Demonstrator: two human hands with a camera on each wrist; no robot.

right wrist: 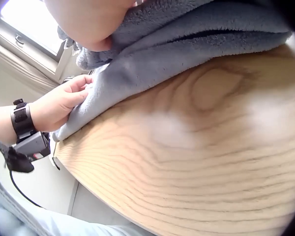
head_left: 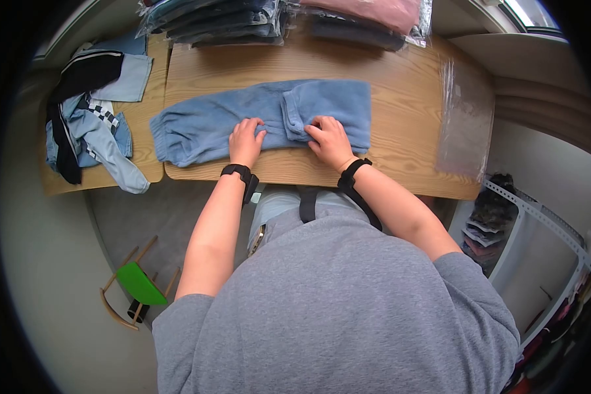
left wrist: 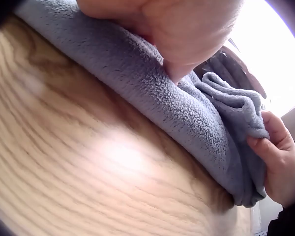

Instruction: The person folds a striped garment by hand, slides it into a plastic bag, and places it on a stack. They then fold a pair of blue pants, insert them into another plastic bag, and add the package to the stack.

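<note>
Blue fleece pants (head_left: 207,125) lie folded lengthwise on the wooden table, their gathered elastic end to the left. A turned-back leg end (head_left: 293,113) overlaps them right of the middle. My left hand (head_left: 245,143) rests on the near edge of the fabric, fingers loosely bent over it; in the left wrist view its thumb presses into the pile. My right hand (head_left: 331,143) is at the turned-back part. From the left wrist view, that right hand (left wrist: 282,164) pinches the thick folded hem between thumb and fingers.
Bagged garments (head_left: 223,23) are stacked at the table's back, with a pink bagged stack (head_left: 368,13) beside them. Loose clothes (head_left: 88,118) lie at the left. Clear plastic bags (head_left: 466,121) lie at the right edge. A green-seated chair (head_left: 141,284) stands on the floor, lower left.
</note>
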